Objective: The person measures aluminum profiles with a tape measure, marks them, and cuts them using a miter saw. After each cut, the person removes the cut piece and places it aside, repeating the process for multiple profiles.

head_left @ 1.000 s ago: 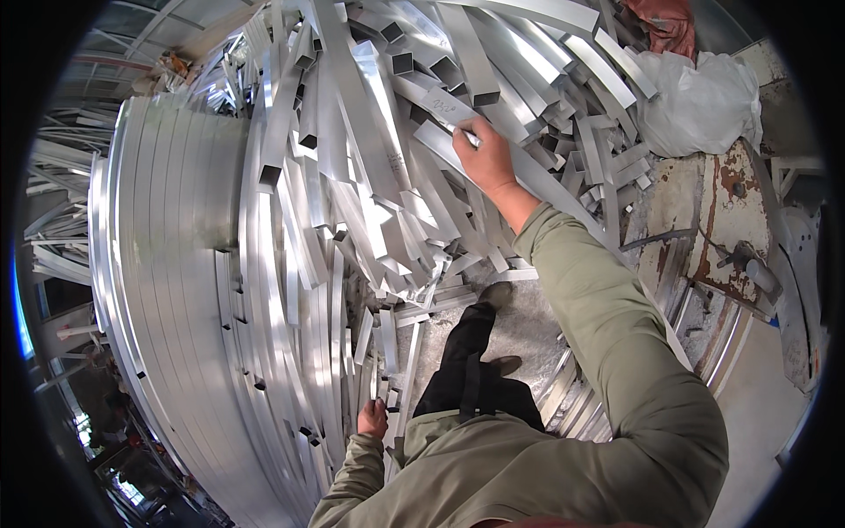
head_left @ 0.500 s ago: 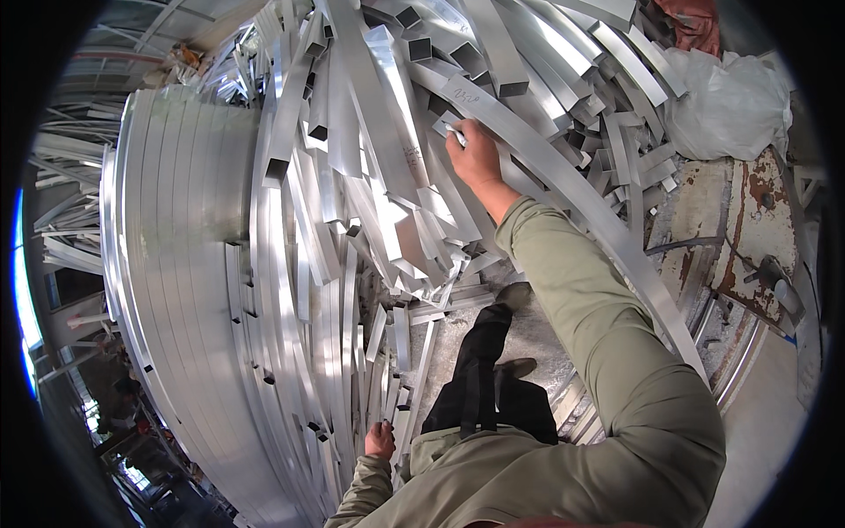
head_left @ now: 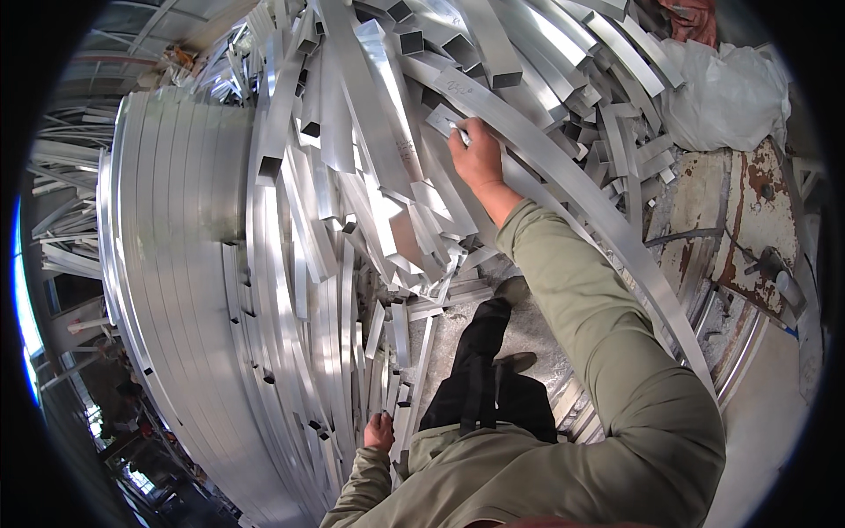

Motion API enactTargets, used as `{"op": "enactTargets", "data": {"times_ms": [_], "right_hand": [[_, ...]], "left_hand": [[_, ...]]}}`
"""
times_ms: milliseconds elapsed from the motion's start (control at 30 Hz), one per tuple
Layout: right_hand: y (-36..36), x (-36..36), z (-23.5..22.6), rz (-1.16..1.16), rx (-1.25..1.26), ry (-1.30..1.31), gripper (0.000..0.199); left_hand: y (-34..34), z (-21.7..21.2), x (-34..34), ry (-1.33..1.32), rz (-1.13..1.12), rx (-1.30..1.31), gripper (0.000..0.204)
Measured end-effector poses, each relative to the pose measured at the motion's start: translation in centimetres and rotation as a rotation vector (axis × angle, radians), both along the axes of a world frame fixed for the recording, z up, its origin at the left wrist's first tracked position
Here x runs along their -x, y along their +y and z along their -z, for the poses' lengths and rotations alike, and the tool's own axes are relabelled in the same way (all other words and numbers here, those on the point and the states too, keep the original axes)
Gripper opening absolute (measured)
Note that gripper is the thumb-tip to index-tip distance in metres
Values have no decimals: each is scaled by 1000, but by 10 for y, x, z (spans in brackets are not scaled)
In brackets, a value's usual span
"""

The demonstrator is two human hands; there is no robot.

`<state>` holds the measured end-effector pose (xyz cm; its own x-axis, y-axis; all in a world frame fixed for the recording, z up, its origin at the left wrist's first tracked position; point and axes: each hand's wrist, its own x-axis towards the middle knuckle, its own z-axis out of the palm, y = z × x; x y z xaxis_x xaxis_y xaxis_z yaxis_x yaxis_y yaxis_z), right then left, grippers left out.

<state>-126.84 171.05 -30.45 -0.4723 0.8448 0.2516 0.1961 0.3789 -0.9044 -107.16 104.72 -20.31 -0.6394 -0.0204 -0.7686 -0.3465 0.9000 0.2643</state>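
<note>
My right hand (head_left: 481, 162) is stretched out ahead and closed in a pinch around a white marker pen (head_left: 462, 135). The pen's tip is at the face of a silvery aluminium profile (head_left: 442, 116), which runs back under my hand. Just right of it, a long aluminium bar (head_left: 607, 224) with a handwritten mark near its far end curves past my forearm. My left hand (head_left: 378, 433) hangs low near my body, its fingers curled beside the stacked lengths. Something small seems to stick up from it, too small to name.
A large stack of flat aluminium profiles (head_left: 180, 229) stands at the left. Square tubes (head_left: 411, 42) with open ends jut out in the far pile. At the right are a white plastic bag (head_left: 726, 97) and a rusty, paint-worn machine (head_left: 753, 233). My feet stand on a dusty floor.
My view has shifted slightly. The right hand stays at the profile with the pen, and its fingers have moved a little. My left hand has risen very slightly.
</note>
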Motion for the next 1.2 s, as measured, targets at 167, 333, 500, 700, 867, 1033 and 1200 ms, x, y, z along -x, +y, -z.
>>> {"op": "enactTargets", "data": {"times_ms": [167, 333, 500, 700, 867, 1033, 1200], "right_hand": [[-5, -7, 1, 18, -21, -2, 20], [-1, -9, 1, -1, 6, 9, 19], [-5, -14, 4, 16, 4, 10, 18], [-4, -22, 4, 3, -9, 33, 18], [-2, -25, 1, 22, -21, 30, 18], [-24, -59, -23, -51, 148, 153, 17], [-99, -178, -72, -292, 708, 104, 9]], "left_hand": [[-22, 15, -3, 28, 90, 43, 46], [-14, 11, -3, 43, 97, 17, 46], [-3, 3, -3, 53, 98, 5, 46], [18, -6, -6, 2, 3, -7, 45], [0, 10, -4, 7, 60, 1, 45], [14, 12, 5, 112, 189, -45, 42], [145, -19, 32, 120, 281, -233, 32]]}}
